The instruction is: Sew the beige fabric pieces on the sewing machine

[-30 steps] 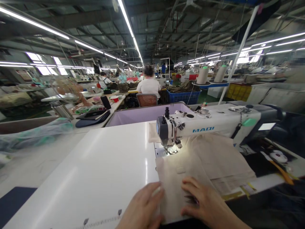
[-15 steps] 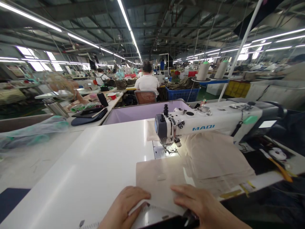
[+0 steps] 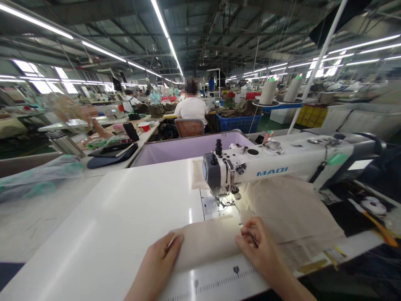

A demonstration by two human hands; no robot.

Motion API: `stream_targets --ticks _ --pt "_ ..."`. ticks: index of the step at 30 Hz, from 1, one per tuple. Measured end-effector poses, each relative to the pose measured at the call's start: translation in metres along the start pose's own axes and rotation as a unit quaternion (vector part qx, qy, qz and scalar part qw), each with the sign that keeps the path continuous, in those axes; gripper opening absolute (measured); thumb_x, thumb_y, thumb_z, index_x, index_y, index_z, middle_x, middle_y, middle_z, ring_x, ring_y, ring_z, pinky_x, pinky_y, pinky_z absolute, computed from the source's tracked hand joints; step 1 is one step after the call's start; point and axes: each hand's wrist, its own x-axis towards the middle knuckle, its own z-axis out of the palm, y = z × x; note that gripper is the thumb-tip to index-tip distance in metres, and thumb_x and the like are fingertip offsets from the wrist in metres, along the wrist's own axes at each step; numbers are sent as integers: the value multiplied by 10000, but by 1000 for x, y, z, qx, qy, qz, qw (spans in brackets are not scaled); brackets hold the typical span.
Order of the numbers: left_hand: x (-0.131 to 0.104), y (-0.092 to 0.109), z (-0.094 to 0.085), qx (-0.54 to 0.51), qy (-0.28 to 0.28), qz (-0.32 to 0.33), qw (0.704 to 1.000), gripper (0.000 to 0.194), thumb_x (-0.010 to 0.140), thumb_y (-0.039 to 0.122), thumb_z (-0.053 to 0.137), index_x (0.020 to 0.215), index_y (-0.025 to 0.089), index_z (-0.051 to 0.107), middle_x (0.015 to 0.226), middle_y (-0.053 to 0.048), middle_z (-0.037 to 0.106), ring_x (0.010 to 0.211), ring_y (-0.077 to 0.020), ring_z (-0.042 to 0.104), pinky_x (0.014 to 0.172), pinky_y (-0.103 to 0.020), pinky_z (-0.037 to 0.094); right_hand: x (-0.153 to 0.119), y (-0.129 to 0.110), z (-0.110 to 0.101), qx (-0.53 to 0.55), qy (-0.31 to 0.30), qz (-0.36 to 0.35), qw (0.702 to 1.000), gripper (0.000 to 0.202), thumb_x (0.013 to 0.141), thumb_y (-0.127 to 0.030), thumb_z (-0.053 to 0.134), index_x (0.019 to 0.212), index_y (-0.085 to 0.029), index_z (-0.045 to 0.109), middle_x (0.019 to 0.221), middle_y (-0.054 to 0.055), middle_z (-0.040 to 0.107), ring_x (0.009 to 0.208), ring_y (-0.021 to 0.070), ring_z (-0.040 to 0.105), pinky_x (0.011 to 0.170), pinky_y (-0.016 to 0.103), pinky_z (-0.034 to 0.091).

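A beige fabric piece (image 3: 206,240) lies in front of the sewing machine (image 3: 266,161), its near edge lifted and curved. My left hand (image 3: 161,261) pinches its left edge between thumb and fingers. At the right edge, my right hand (image 3: 258,246) is closed with thumb and fingertips on the cloth. A slim dark thing (image 3: 253,239) shows between those fingers; its kind I cannot make out. The lit needle and presser foot (image 3: 224,202) stand just beyond the cloth. More beige fabric (image 3: 288,213) is heaped under the machine arm, to the right of my right hand.
The white table (image 3: 103,234) bears a printed ruler scale (image 3: 219,285) along its front. A small beige piece (image 3: 197,174) lies left of the machine head. Behind are a lilac bin (image 3: 175,148), thread cones (image 3: 268,92) and a seated co-worker (image 3: 191,108).
Both hands have gone from lying on the cloth to gripping its sides. The near edge is raised, and the ruler scale shows more below it. My right hand has moved forward toward the needle.
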Motion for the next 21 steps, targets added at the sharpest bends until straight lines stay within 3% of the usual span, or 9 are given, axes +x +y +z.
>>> stream_targets --ticks 4,9,12,16,21 --pt "-5 1 2 19 9 -17 1000 438 927 563 404 834 240 685 866 -38 728 867 -282 674 788 -337 496 -2 -2 -3 -57 -77 -13 995 105 829 -318 611 809 -225 656 764 8 690 720 182 655 634 260 474" --pt "-12 -6 4 30 34 -66 997 393 915 551 436 777 243 637 718 -6 679 736 -258 653 664 -319 471 4 -3 -1 -77 -83 17 993 223 841 -373 566 833 -227 734 805 29 732 728 207 674 683 295 510" --pt "-18 -9 7 2 70 -79 994 325 885 494 481 939 229 662 809 -19 703 771 -258 662 695 -337 484 3 6 -1 -94 -83 10 992 265 847 -421 566 855 -233 754 815 35 750 729 214 693 676 287 534" --pt "-24 -9 13 -34 128 -105 986 535 865 484 498 1313 194 546 872 -26 678 744 -245 656 711 -369 509 2 20 -6 -114 -98 5 989 294 855 -470 592 897 -241 773 848 40 775 753 214 727 687 251 570" --pt "-26 -14 20 -60 168 -106 978 583 883 479 493 1391 193 473 875 -6 619 673 -201 619 677 -354 506 2 26 -10 -122 -113 -19 986 280 870 -479 613 931 -255 772 891 23 786 778 194 747 691 188 584"
